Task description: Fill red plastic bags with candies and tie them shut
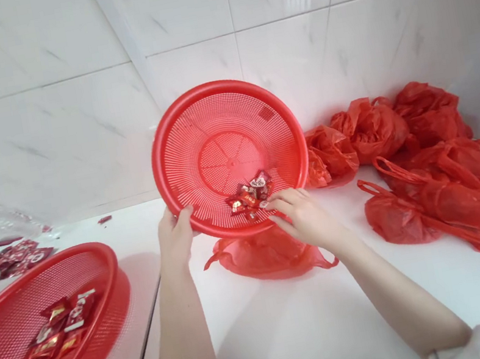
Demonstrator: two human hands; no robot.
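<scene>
A red plastic mesh basket (217, 87) is tilted up toward me, with my left hand (175, 237) closed around its lower left rim. In the low part of the basket lies a small heap of red and gold wrapped candies (249, 195). My right hand (305, 217) reaches over the lower right rim, fingers stretched to the edge of the heap and thumb apart. No candy shows clearly between those fingers. Just under the basket, a red plastic bag (267, 258) lies on the white table, its upper part hidden by the basket.
Another red mesh basket (108, 258) with several wrapped candies (54, 336) stands at the left. Behind it lie red printed packets (16, 256) and a clear plastic wrapper (9, 217). Filled red bags (442, 168) are piled at the right. A tiled wall (73, 128) rises behind.
</scene>
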